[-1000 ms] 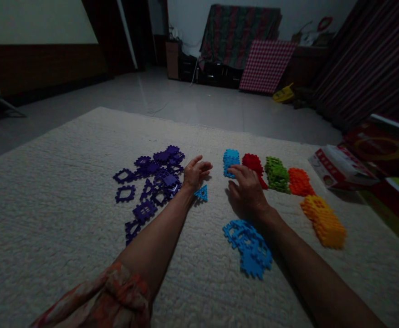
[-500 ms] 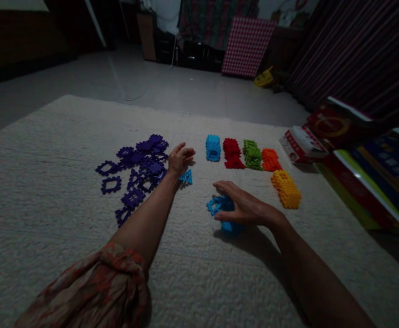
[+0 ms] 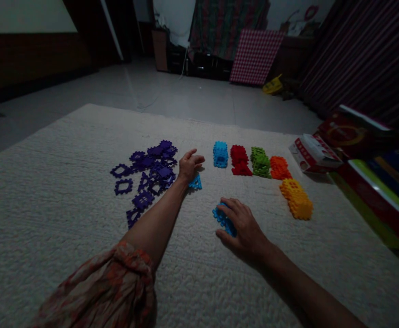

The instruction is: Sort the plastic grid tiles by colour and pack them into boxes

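Observation:
My left hand rests on the mat with its fingers apart and nothing in it. A small blue triangular tile with toothed edges lies just by its wrist. To its left is a loose pile of purple interlocking tiles, some square with openings. My right hand is curled over a small stack of blue interlocking tiles, thumb on the near side and fingers on the far side; the palm hides part of the stack.
Beyond my hands stand rows of blue tiles, red tiles, green tiles and orange tiles, with yellow tiles nearer on the right. A red-and-white box and larger boxes line the right side of the pale mat.
My right hand has lowered and closed around the blue stack, which it was hovering over with spread fingers. My left hand stays beside the triangular tile. The whole view has shifted slightly.

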The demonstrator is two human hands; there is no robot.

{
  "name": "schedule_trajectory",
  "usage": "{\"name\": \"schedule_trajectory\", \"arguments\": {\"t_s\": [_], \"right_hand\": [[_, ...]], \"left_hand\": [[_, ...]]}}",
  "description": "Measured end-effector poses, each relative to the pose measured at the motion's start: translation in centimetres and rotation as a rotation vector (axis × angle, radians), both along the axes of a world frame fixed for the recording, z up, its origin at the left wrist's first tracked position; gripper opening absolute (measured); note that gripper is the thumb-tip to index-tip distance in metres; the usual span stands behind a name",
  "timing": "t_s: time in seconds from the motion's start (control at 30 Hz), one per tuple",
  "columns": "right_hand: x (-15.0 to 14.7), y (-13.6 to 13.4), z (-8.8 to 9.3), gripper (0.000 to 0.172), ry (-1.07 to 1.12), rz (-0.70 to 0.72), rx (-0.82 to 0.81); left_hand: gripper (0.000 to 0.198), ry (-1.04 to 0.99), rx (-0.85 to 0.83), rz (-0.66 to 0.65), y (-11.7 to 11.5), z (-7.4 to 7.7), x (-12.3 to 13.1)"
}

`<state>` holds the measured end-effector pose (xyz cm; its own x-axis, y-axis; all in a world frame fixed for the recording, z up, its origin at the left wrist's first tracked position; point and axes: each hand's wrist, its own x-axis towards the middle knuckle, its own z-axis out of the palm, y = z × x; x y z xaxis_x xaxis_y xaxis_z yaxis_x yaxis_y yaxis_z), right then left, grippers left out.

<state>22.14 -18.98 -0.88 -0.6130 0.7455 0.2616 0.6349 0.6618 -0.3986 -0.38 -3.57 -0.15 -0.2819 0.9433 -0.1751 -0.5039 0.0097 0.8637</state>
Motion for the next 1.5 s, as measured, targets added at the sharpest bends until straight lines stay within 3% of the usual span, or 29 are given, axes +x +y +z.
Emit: {"name": "schedule_trajectory", "arguments": {"t_s": [0.1,0.47,0.63,0.77,0.93,1.23,1.4,1.5], "right_hand": [[-0.8,1.0,-0.5,0.048,0.08,-0.028,0.077],[-4.5,7.4,-0.3,0.048,0.197,-0.006,0.215],[-4.2,9.6,-0.3,0.056,0.31,0.041,0.098],[-2.6,9.9,-0.3,0.041,0.465,-0.061,0.002],[-2.3,10.3,-0.6,0.035,0.442,-0.158,-0.031],[-3.3,9.7,-0.2,0.018,0.404,0.005,0.052],[-2.6,10.6,-0.4,0.025,0.575,-0.234,-0.146],[-2.4,11.1,-0.7,0.031,0.634,-0.3,-0.273]], "left_hand": [[0.048,0.041,0.025,0.004,-0.1,-0.2,0.3],[0.056,0.056,0.021,0.001,-0.2,0.0,0.3],[0.056,0.057,0.025,-0.008,-0.2,0.0,0.2],[0.055,0.056,0.046,-0.006,-0.1,-0.3,0.2],[0.057,0.048,0.042,-0.01,-0.1,-0.5,0.2],[0.056,0.067,0.034,-0.005,-0.2,-0.1,0.3],[0.059,0.068,0.039,-0.017,-0.1,-0.2,0.3],[0.059,0.062,0.046,-0.018,-0.1,-0.4,0.2]]}}
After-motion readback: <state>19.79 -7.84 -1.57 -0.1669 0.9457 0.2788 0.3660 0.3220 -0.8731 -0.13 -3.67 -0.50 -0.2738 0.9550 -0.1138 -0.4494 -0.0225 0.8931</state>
